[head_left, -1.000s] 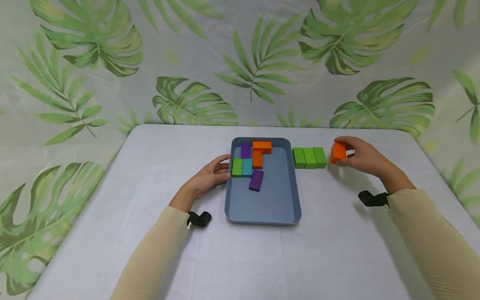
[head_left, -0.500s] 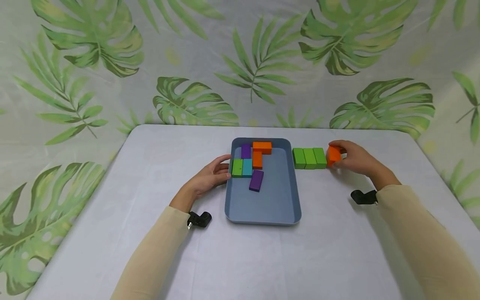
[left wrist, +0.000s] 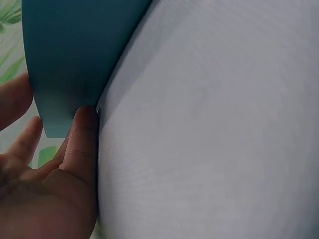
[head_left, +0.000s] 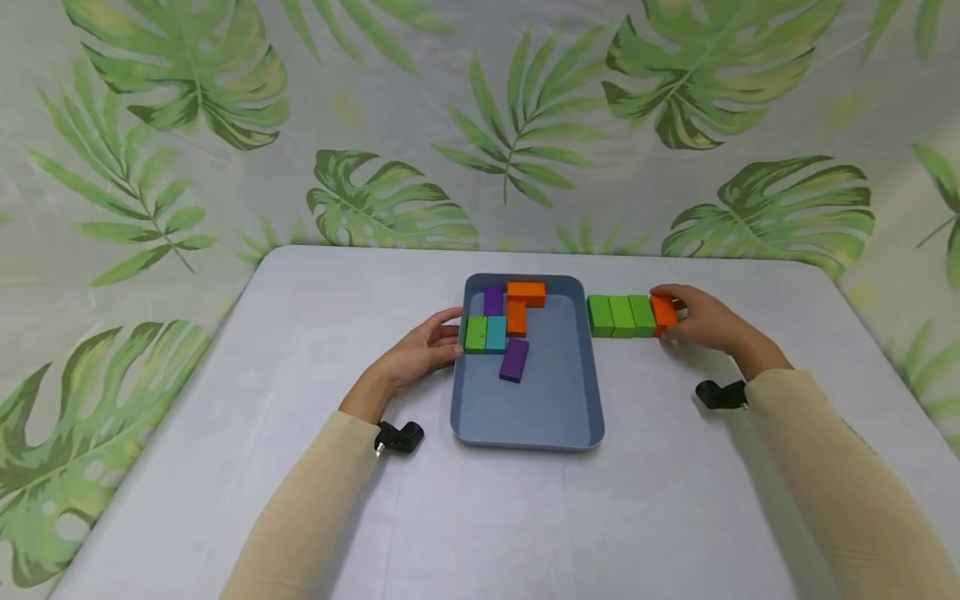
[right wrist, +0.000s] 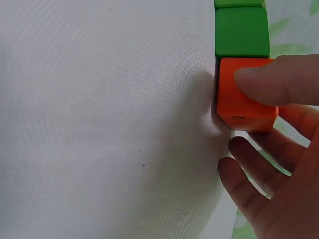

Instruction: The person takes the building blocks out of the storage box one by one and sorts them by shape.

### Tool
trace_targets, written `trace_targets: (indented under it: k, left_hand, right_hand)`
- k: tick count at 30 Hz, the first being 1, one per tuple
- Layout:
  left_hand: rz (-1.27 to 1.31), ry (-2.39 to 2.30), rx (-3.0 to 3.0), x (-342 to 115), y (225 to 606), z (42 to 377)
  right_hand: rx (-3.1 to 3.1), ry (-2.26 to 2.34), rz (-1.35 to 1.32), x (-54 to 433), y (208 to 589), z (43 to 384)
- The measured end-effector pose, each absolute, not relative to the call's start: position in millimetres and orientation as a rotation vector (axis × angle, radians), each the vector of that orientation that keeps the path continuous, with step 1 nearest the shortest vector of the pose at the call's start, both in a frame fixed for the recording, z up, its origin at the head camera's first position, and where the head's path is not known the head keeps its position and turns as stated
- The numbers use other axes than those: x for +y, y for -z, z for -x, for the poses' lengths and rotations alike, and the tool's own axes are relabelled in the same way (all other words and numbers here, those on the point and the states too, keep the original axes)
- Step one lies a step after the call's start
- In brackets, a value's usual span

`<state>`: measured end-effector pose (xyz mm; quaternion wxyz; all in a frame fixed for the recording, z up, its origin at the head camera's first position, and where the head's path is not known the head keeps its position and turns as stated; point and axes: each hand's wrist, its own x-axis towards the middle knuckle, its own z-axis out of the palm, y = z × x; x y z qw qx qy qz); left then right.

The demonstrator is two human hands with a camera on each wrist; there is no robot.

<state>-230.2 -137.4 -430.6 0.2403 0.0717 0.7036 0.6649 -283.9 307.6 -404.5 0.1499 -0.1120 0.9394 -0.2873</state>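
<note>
Between the thumb and fingers of my right hand (head_left: 708,318) is an orange block (head_left: 663,313), pinched at the right end of a row of green blocks (head_left: 621,317). In the right wrist view the thumb lies on the orange block (right wrist: 244,99), which sits against a green block (right wrist: 242,32). My left hand (head_left: 414,357) rests its fingertips and thumb along the left wall of a blue-grey tray (head_left: 555,400). The left wrist view shows the thumb (left wrist: 82,144) against the tray's outer wall (left wrist: 75,59).
Inside the tray are orange blocks (head_left: 527,293), purple blocks (head_left: 514,361), a green block (head_left: 476,335) and a teal block (head_left: 496,334). The white-covered table (head_left: 337,517) meets a leaf-patterned cloth (head_left: 525,108) at its back edge.
My right hand has moved left, bringing the orange block from apart on the right up against the row of green blocks. My left hand and the tray have stayed in place.
</note>
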Motion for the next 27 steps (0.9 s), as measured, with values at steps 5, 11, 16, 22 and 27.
trace_targets:
  k: [5, 11, 16, 22, 27]
  left_hand:
    - [-0.196, -1.812, 1.935, -137.2, 430.0, 230.5]
    - [-0.193, -1.819, 1.933, -137.8, 430.9, 230.6]
    - [-0.197, -1.811, 1.939, -138.0, 431.5, 232.0]
    - [-0.197, -1.810, 1.939, -136.3, 430.9, 231.9]
    - [-0.197, -1.808, 1.940, -136.1, 431.2, 232.0]
  right_hand:
    - [2.687, 0.835, 0.332, 309.5, 405.3, 283.1]
    - [2.672, 0.839, 0.348, 308.5, 404.3, 282.3]
    - [2.673, 0.833, 0.367, 307.2, 404.1, 282.1]
    - [2.682, 0.821, 0.382, 308.3, 403.7, 280.8]
    - [2.682, 0.833, 0.395, 307.3, 404.1, 279.4]
